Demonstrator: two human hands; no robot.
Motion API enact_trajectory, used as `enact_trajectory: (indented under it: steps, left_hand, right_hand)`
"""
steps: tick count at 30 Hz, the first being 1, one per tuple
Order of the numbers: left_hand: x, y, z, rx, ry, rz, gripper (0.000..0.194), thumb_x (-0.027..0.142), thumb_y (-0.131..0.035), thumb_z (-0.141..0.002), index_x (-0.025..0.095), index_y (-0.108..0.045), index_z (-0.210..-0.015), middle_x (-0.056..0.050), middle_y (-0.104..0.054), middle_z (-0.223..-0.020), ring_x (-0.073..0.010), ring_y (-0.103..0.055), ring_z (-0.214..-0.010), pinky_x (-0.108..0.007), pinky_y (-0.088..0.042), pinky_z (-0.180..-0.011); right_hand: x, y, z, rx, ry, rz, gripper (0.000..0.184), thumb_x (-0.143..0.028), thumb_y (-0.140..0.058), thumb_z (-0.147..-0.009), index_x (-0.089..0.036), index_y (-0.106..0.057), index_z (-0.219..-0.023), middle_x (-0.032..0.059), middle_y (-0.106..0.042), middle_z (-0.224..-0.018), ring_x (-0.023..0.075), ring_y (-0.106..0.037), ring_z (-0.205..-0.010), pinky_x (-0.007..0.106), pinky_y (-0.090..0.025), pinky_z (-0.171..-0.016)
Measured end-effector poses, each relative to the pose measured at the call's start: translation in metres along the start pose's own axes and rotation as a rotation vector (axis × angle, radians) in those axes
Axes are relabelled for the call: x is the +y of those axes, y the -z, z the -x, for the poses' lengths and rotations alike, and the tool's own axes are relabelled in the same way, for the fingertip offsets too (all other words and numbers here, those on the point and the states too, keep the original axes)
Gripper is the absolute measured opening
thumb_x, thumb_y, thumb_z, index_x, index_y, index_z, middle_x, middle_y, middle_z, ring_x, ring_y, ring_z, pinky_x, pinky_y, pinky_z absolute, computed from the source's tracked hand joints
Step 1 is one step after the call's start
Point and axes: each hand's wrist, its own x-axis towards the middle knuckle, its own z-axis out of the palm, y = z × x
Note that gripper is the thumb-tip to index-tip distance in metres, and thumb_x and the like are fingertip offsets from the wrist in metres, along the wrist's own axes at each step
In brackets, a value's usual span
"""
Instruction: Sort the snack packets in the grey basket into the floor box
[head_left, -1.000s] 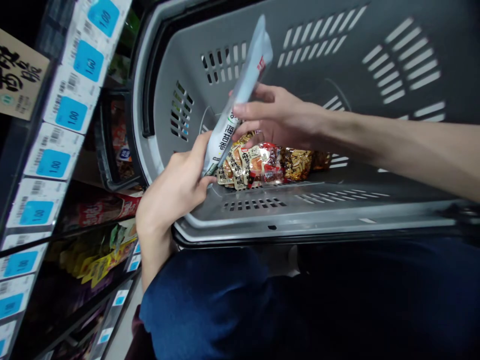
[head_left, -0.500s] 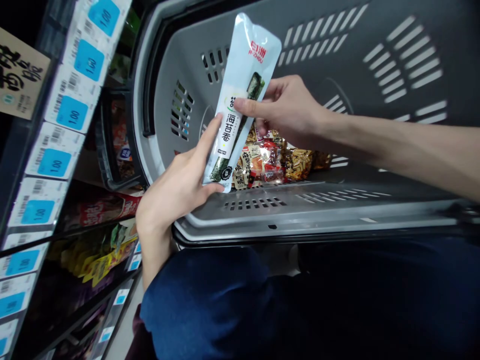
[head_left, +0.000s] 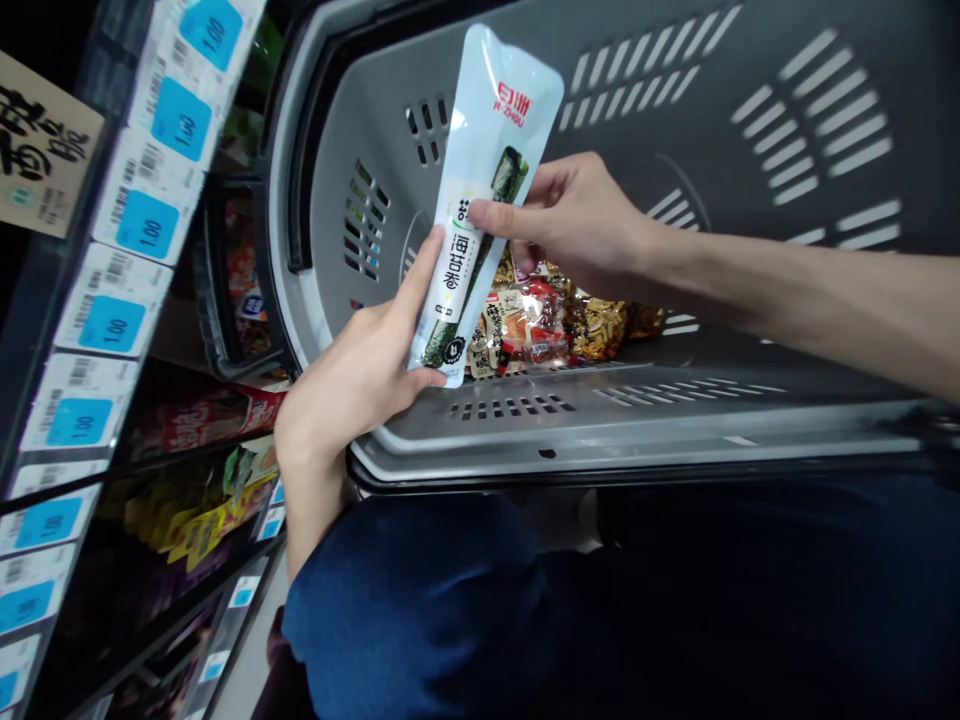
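Observation:
A pale blue seaweed snack packet (head_left: 480, 170), long and narrow, is held tilted over a grey shopping basket (head_left: 645, 130). My left hand (head_left: 367, 360) grips its lower left edge, with the thumb near the bottom end. Around the packet's right edge my right hand (head_left: 570, 215) is closed, thumb pressed on the printed front and the other fingers partly hidden behind. Beneath, inside the basket, lie several wrapped snacks: a red and cream packet (head_left: 536, 325) and a gold-brown packet (head_left: 598, 325) show most clearly.
On the left runs a shelf edge with blue price tags (head_left: 112, 323). Lower shelves hold a red packet (head_left: 202, 415) and yellow packets (head_left: 199, 530). The basket's black handle (head_left: 274, 230) is at its left end. My knee in blue trousers (head_left: 412, 600) is below the basket rim.
Both hands keep their hold on the seaweed packet, which stays almost in the same place. The whole view has shifted very slightly.

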Motion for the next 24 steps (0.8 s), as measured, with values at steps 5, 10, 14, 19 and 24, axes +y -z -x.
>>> enact_trajectory:
  steps: [5, 10, 14, 19, 24]
  left_hand:
    - [-0.0003, -0.0005, -0.0010, -0.019, 0.010, 0.013, 0.120, 0.019, -0.073, -0.078, 0.022, 0.004, -0.170, -0.013, -0.067, -0.131, -0.0275, -0.070, -0.100, -0.040, -0.057, -0.096]
    - [-0.0001, 0.0006, -0.0006, -0.017, 0.016, 0.016, 0.118, 0.019, -0.072, -0.078, 0.022, 0.002, -0.170, -0.012, -0.068, -0.129, -0.0259, -0.070, -0.098, -0.039, -0.057, -0.096]
    - [0.0003, 0.0011, 0.0000, -0.017, 0.023, 0.009, 0.119, 0.018, -0.072, -0.079, 0.023, 0.004, -0.170, -0.011, -0.069, -0.126, -0.0258, -0.070, -0.096, -0.038, -0.058, -0.094]
    - [0.0001, 0.0003, 0.0000, -0.012, 0.039, -0.001, 0.119, 0.018, -0.073, -0.079, 0.024, 0.003, -0.170, -0.010, -0.070, -0.120, -0.0268, -0.070, -0.093, -0.038, -0.058, -0.089]
    - [-0.0011, -0.0009, -0.0005, -0.005, 0.028, 0.007, 0.120, 0.019, -0.074, -0.078, 0.024, 0.004, -0.170, -0.011, -0.070, -0.123, -0.0283, -0.070, -0.097, -0.040, -0.058, -0.091]
  right_hand:
    - [0.0008, 0.0003, 0.0003, -0.001, 0.000, 0.008, 0.025, -0.035, -0.096, -0.076, -0.015, -0.081, -0.081, 0.0058, -0.074, -0.082, 0.0095, -0.056, -0.057, 0.021, -0.045, -0.046]
    - [0.0023, 0.0016, 0.0001, -0.011, 0.006, 0.046, 0.034, -0.046, -0.095, -0.076, -0.017, -0.080, -0.083, 0.0062, -0.073, -0.085, 0.0117, -0.056, -0.061, 0.024, -0.045, -0.048]
    - [0.0021, 0.0025, -0.0008, 0.004, -0.034, 0.071, 0.046, -0.061, -0.094, -0.072, -0.019, -0.076, -0.080, 0.0059, -0.069, -0.078, 0.0138, -0.053, -0.061, 0.028, -0.046, -0.050]
    - [-0.0007, 0.0028, -0.0007, -0.046, -0.048, 0.009, 0.049, -0.068, -0.087, -0.078, -0.020, -0.076, -0.082, 0.0070, -0.069, -0.083, 0.0123, -0.048, -0.058, 0.031, -0.044, -0.053]
    - [-0.0003, 0.0034, -0.0008, -0.057, -0.054, -0.028, 0.052, -0.068, -0.078, -0.088, -0.018, -0.071, -0.074, 0.0065, -0.066, -0.079, 0.0116, -0.045, -0.058, 0.029, -0.039, -0.053]
